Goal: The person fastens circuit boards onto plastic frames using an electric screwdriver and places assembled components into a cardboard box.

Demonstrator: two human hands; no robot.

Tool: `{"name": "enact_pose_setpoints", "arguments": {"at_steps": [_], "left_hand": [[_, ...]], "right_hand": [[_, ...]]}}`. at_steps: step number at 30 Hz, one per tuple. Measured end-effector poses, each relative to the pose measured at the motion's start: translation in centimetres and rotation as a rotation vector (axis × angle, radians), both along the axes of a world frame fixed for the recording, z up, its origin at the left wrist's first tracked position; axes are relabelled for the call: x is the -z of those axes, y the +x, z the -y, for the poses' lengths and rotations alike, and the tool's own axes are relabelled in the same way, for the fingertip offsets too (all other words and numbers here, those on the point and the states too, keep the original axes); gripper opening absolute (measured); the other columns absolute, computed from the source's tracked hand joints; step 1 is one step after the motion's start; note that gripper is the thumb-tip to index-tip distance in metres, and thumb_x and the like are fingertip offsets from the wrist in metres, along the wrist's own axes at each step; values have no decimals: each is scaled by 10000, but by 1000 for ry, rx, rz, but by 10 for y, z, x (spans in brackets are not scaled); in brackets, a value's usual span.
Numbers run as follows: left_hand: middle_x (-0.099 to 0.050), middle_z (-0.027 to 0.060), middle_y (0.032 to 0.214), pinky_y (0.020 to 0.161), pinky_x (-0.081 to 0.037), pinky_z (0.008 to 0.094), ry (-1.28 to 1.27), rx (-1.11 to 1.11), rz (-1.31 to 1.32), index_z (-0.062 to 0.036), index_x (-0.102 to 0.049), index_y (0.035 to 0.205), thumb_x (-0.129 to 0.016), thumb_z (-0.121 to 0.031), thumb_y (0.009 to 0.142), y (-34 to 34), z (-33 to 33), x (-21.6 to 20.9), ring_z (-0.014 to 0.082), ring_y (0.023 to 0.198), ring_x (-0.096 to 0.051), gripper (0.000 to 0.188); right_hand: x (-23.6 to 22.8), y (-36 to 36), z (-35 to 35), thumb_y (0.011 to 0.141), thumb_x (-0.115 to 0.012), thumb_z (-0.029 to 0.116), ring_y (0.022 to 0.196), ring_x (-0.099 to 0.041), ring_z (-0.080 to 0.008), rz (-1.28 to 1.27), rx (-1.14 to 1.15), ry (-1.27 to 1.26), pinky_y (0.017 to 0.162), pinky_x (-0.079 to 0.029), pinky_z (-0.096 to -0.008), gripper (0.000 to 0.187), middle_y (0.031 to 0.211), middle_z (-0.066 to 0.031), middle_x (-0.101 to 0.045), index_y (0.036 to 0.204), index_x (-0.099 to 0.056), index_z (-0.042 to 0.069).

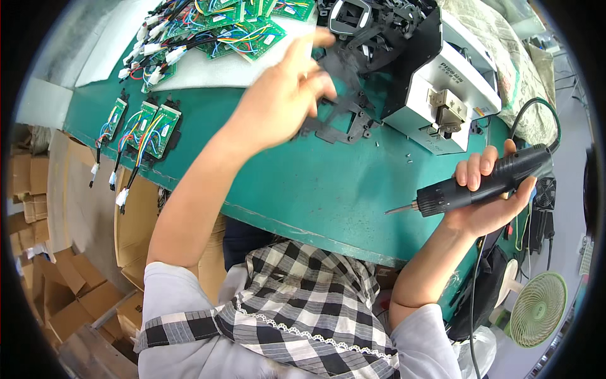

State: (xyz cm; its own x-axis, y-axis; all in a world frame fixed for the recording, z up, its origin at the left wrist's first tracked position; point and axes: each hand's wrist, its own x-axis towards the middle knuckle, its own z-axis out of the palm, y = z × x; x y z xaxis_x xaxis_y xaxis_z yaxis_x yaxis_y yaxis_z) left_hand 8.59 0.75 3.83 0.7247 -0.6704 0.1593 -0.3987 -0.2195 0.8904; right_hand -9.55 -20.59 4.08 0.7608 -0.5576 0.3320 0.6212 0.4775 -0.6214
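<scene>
My right hand (483,196) is wrapped round a black electric screwdriver (486,183), its bit pointing left above the green table. My left hand (284,95), smeared by motion, is over the far middle of the table with thumb and fingers apart. Beside its fingertips lies a heap of black plastic frames (372,47); part of the heap next to the hand is blurred, so contact is unclear. A single black plastic bracket (344,120) lies just right of my left hand. Three green circuit boards with wires (165,129) rest on black brackets at the left.
Many wired green boards (268,39) are piled on white foam (208,72) at the far left. A white and black screw feeder box (435,104) stands at the right, with loose screws (409,158) beside it. The screwdriver's cable (558,120) loops right. A green fan (536,309) stands lower right.
</scene>
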Motion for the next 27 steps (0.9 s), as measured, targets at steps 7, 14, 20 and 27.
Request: {"name": "enact_pose_setpoints", "arguments": {"at_steps": [7,14,20,27], "left_hand": [[-635,101,902,723,-486,371,215,442,360,-72,-609,1079,-631,-263,847,-46,2,20,271,835,-606,302],[-523,100,1195,977,-356,441,770,-449,803,-108,-540,1213,-629,-467,819,16,-135,10,293,1158,-456,540],[-561,101,1163,960,-360,437,783,-608,804,-121,-556,1216,-573,-445,886,45,-191,16,300,1121,-488,462],[-650,80,1094,893,-439,386,471,-525,1082,-117,-651,1107,-630,-423,836,113,-91,-46,278,1025,-585,410]], "right_hand": [[0,7,-5,935,-402,532,504,-456,-178,-68,68,55,484,-368,-316,590,738,-105,-499,1236,-496,34],[-1,-2,3,942,-440,466,559,-431,-157,-96,113,-36,537,-367,-297,541,753,-93,-453,1209,-486,-2],[-1,3,-3,949,-428,456,554,-436,-154,-77,72,-30,531,-369,-293,535,764,-98,-463,1219,-476,-3],[0,9,-5,957,-375,486,498,-473,-184,-144,159,35,483,-396,-329,528,726,-100,-499,1217,-476,37]]}}
